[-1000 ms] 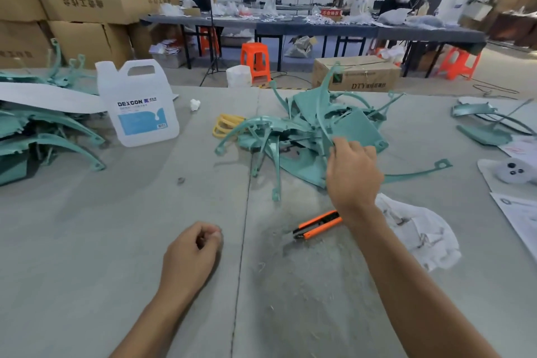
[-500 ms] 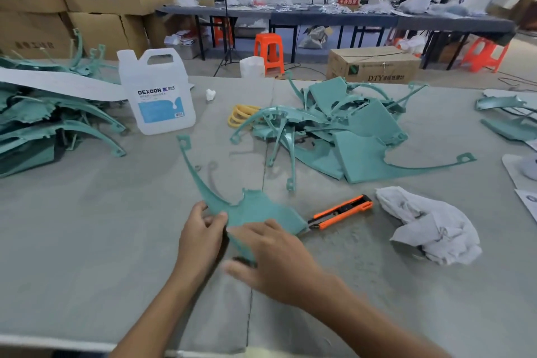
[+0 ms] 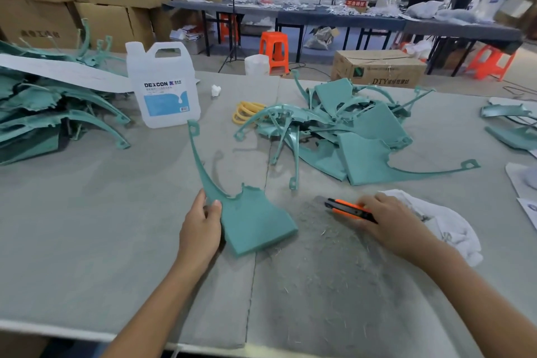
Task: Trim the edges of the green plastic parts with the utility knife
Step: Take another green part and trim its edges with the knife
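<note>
One green part pinched in left hand | utility knife gripped in right hand

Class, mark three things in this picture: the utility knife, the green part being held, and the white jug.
utility knife (image 3: 345, 209): head view, on its orange body.
green part (image 3: 255, 225): head view, on its wide flat panel.
white jug (image 3: 164, 99): head view, on its blue front label.

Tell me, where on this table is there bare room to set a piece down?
Widest bare patch of grey table: left of the left hand, nearer than the left heap of green plastic parts and the white plastic jug. Crowded: the middle pile of green parts and the white cloth by the right hand.
</note>
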